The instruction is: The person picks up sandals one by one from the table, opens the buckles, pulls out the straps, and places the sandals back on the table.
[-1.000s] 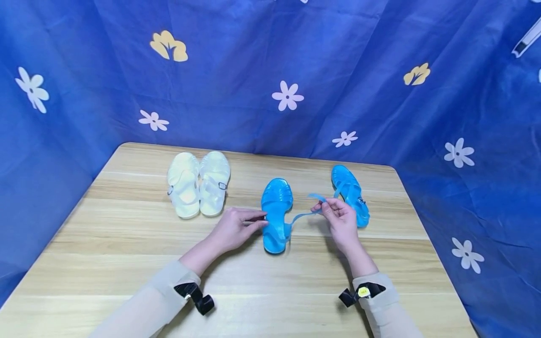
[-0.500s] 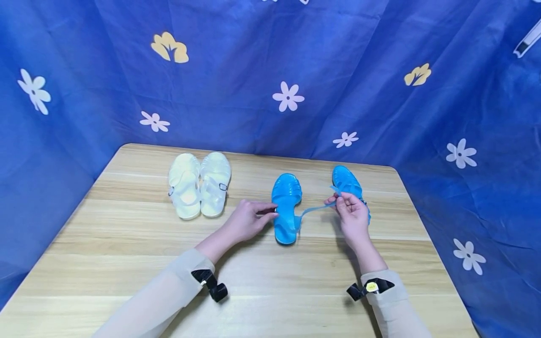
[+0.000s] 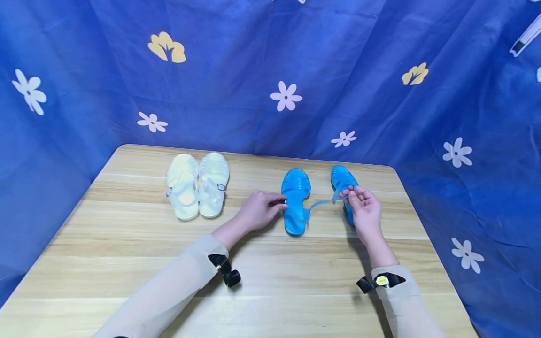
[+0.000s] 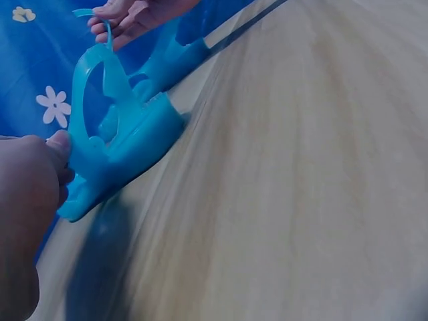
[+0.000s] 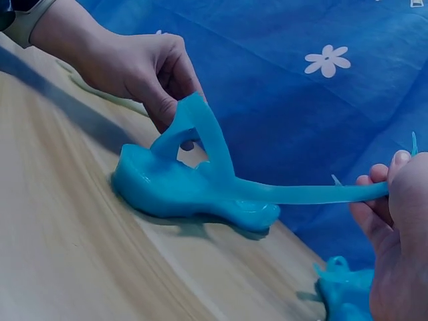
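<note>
A blue jelly sandal (image 3: 294,204) lies on the table with its toe pointing away from me. Its left side is pinched between the thumb and fingers of my left hand (image 3: 258,210). To the right, my right hand (image 3: 366,212) pinches the end of the sandal's loose strap (image 5: 314,194), which stretches out from the heel part. Behind the right hand sits a second blue sandal (image 3: 341,176), partly covered by that hand. In the left wrist view the first sandal's heel (image 4: 160,127) faces the camera.
Two whitish jelly sandals, a left one (image 3: 184,188) and a right one (image 3: 212,188), stand side by side at the back left of the wooden table (image 3: 270,291). A blue flowered curtain (image 3: 236,94) hangs behind and beside the table.
Both hands have moved to the right and slightly away, bringing the first blue sandal and its stretched strap closer to the second blue sandal. The white sandals have stayed put.
</note>
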The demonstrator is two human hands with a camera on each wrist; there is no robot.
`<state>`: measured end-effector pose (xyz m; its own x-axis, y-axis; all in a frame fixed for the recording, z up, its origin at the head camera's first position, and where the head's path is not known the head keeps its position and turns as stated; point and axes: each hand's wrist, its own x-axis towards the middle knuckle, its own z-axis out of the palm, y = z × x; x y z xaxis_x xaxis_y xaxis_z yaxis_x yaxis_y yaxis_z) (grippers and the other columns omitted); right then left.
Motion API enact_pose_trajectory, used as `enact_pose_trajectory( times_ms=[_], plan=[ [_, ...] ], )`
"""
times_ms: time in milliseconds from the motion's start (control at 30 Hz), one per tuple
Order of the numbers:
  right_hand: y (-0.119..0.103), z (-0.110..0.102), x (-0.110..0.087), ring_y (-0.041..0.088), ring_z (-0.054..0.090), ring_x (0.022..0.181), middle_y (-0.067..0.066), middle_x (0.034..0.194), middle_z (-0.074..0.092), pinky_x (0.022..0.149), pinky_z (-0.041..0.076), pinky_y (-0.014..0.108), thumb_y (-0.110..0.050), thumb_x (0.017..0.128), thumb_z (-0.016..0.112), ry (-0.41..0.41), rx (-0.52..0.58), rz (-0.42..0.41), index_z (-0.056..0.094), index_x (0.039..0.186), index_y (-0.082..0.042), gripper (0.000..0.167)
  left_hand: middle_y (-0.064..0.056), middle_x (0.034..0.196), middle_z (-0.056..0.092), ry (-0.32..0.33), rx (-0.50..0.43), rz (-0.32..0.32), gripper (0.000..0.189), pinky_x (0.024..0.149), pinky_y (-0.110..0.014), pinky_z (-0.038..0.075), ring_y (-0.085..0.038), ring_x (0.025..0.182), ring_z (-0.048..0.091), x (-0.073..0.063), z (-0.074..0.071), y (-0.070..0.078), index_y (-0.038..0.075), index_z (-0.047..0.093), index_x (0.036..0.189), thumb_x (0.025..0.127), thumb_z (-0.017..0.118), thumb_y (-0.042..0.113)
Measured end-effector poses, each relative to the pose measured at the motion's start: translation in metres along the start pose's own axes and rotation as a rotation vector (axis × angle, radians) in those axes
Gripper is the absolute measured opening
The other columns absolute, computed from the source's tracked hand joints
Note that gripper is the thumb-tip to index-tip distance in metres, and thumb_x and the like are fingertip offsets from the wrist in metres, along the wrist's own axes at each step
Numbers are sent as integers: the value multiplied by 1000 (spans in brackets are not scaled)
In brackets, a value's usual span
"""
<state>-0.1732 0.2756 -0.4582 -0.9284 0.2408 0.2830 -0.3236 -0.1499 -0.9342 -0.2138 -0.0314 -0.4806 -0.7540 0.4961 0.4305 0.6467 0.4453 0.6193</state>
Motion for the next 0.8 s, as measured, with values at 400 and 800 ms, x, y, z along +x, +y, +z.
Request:
enact_pose_trajectory(
  times_ms=[400,800],
  plan=[
    [-8,-16,12,16,74,94,8,97,75,94,58,27,1,107,59,58,-65,-2,58,120,20,23,-7,113,79,-44,-7,-40,28,94,-34,59,-19,106,75,27,17,0,4,79,122,99,79,21],
    [-16,-32,19,21,74,93,18,101,71,93,59,29,2,107,55,120,-4,18,55,121,20,22,-8,115,78,-63,-75,-109,29,94,-29,58,-16,107,74,47,36,7,3,78,123,99,79,19]
  ],
)
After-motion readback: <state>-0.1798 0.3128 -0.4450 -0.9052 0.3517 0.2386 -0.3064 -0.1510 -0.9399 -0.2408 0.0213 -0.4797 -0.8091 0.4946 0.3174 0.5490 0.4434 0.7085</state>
